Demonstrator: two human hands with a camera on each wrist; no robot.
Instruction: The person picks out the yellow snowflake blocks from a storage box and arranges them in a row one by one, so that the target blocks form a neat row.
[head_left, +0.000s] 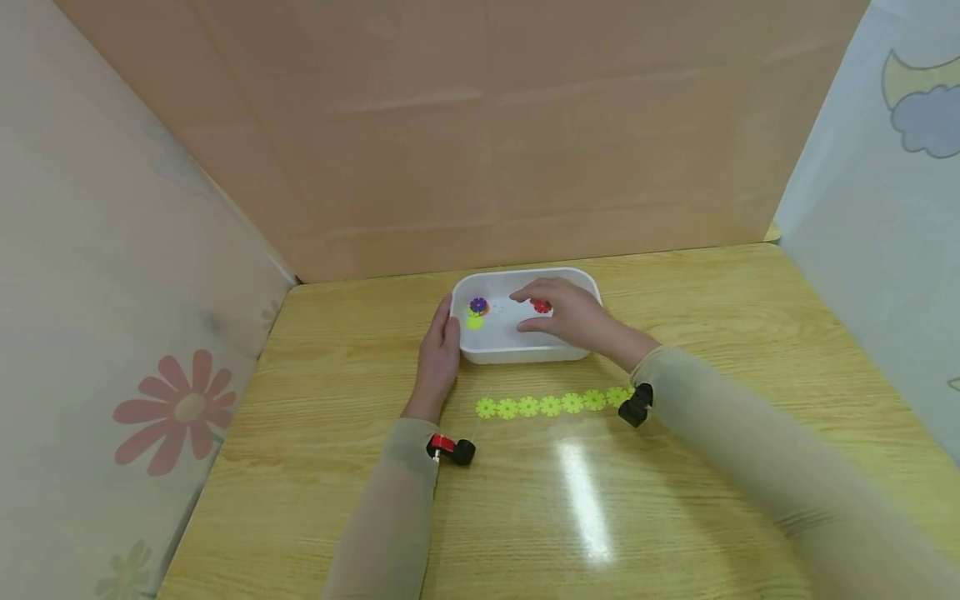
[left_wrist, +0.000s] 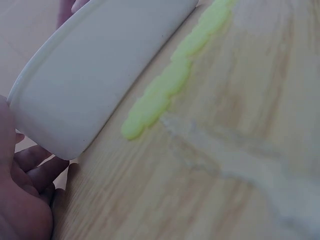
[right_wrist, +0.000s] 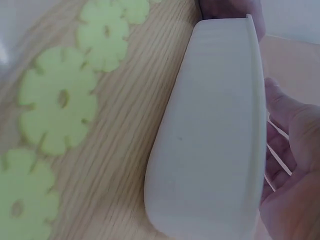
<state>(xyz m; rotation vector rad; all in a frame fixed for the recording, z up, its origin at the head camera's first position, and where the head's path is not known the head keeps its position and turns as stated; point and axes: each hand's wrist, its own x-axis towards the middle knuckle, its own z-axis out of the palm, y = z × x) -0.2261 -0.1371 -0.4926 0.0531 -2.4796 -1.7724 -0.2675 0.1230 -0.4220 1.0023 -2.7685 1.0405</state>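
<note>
Fingers of the right hand (head_left: 572, 317) curl over a red flower piece (head_left: 542, 306) inside the white tub (head_left: 525, 354); whether they pinch it is unclear. Beside the tub, the left hand (head_left: 441, 354) rests flat, steadying well. Before it lies the green chain (head_left: 553, 404).

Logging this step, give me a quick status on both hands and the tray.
Left hand rests open against white tray. Right hand reaches inside, at red flower piece. Green flower chain lies in front, clear.
</note>
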